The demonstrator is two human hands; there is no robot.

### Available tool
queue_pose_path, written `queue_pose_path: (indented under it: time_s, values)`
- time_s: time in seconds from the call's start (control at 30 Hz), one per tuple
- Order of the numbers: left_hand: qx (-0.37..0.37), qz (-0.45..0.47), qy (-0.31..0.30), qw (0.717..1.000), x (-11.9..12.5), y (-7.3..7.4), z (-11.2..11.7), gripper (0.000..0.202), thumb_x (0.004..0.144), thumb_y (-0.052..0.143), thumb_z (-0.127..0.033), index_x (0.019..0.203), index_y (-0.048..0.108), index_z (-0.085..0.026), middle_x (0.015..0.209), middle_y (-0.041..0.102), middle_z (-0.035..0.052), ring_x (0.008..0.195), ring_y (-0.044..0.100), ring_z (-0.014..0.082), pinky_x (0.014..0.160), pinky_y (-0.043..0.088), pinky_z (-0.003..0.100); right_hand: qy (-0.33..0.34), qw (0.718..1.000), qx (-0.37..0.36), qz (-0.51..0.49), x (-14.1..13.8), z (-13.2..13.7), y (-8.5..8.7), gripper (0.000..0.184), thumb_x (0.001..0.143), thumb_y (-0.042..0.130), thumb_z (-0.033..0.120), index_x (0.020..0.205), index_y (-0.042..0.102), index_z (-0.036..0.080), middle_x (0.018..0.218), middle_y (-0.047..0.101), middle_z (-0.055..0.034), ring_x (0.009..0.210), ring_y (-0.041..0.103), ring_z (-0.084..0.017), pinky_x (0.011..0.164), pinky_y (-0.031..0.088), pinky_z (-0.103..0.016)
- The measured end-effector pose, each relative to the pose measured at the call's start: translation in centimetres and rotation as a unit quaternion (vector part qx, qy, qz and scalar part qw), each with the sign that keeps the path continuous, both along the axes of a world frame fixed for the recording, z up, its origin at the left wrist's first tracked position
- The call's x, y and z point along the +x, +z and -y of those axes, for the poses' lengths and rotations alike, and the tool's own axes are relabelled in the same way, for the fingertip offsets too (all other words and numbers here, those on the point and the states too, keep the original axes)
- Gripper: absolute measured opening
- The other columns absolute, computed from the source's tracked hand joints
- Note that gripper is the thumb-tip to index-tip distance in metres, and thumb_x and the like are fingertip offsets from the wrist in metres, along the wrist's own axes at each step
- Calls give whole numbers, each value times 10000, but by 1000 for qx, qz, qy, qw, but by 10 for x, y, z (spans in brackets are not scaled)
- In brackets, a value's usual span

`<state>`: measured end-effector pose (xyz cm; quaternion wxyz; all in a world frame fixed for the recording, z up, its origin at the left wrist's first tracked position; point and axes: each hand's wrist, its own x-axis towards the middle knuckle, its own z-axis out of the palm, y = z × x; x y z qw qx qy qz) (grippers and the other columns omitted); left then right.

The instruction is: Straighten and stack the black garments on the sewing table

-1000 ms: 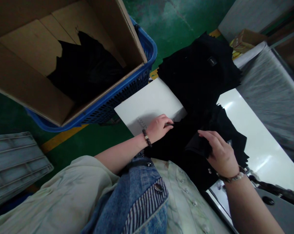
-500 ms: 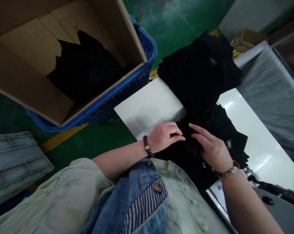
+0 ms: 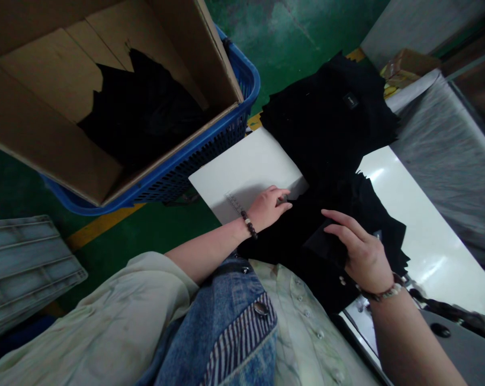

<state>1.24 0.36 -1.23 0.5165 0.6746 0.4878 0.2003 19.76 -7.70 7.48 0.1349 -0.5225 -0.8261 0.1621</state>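
Note:
Black fabric pieces [image 3: 298,230] lie in a stack in front of me on the white tabletop. My left hand [image 3: 268,208], wearing a dark bead bracelet, is at the stack's upper left edge. Its thumb and forefinger are bent, with a gap showing between the tips. On the right side of the stack, my right hand [image 3: 366,257] is closed on a raised fold of black fabric; the forefinger and middle finger show, while the thumb is hidden. A small label [image 3: 378,235] is partly visible beside that hand.
Another black fabric stack [image 3: 326,107] with a label lies beyond. At the left, a cardboard box [image 3: 222,59] holding black fabric sits in a blue basket [image 3: 248,80]. A grey machine part [image 3: 459,343] is at lower right; a grey crate [image 3: 25,268] stands at lower left.
My left hand has shifted left to the fabric's edge. The right hand has moved slightly right and toward me, and a fold of black fabric now stands up at its fingers.

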Motion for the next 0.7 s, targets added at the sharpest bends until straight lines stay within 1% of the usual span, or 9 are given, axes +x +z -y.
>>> queue_pose_path:
  time_s: [0.07,0.17,0.27,0.33,0.4,0.47,0.53,0.6,0.7]
  values:
    - [16,10,-1,1000,1,2,-1,123,733,629,-139,856,642,-136,773,560,5,609,504,78,621,431,211,4,1000,-2,12,-1,-4,-2,374,643,346,-48,914,454,187,1111,561,-110,835,609,-179,597,514,-260]
    - [47,32,-2,998,0,6,-1,19,735,624,-125,739,641,-134,709,563,-2,622,510,85,606,414,201,0,999,5,40,-4,-8,-4,362,587,340,-28,860,445,184,963,596,-85,704,613,-163,521,492,-241]
    - [73,74,-14,995,0,18,4,21,744,617,-130,731,633,-134,683,580,-4,615,519,84,586,407,193,-38,997,9,69,-9,-12,-6,294,614,366,-6,821,450,185,1007,581,-92,693,611,-169,483,475,-236]
    - [99,117,-50,987,1,30,9,29,755,613,-145,746,636,-129,699,594,7,637,535,89,598,415,191,-52,996,-3,73,-11,-14,-6,269,630,376,-1,811,446,187,1079,563,-98,709,613,-171,481,471,-236]
    - [115,165,-95,975,3,40,14,67,777,601,-175,752,639,-126,738,611,23,683,555,95,636,429,190,-38,997,-17,58,-10,-15,-6,255,642,380,5,808,441,189,1056,572,-94,720,613,-173,512,482,-245]
    - [98,185,-98,973,3,44,16,110,810,566,-205,773,638,-131,763,624,27,696,566,94,650,437,188,-24,999,-10,37,-5,-14,-4,264,645,377,7,819,440,195,968,584,-81,728,609,-174,549,493,-255]
    - [67,144,-58,986,1,39,15,98,817,550,-186,792,633,-138,751,622,18,667,559,91,634,435,192,-30,999,2,21,3,-11,-2,321,634,375,5,881,449,197,913,574,-71,762,602,-182,595,504,-270]
    - [49,64,-31,996,-3,27,12,61,785,572,-127,780,631,-138,734,605,9,639,539,94,624,427,203,-36,999,-4,12,11,-7,2,438,617,365,-5,1003,445,186,909,563,-72,806,596,-190,644,511,-284]
    - [28,-17,-43,999,-9,10,10,82,739,615,-112,815,636,-136,780,583,11,624,518,94,621,423,217,-20,999,-38,15,19,-1,7,494,635,355,-19,1073,454,188,959,545,-81,844,593,-189,671,517,-284]
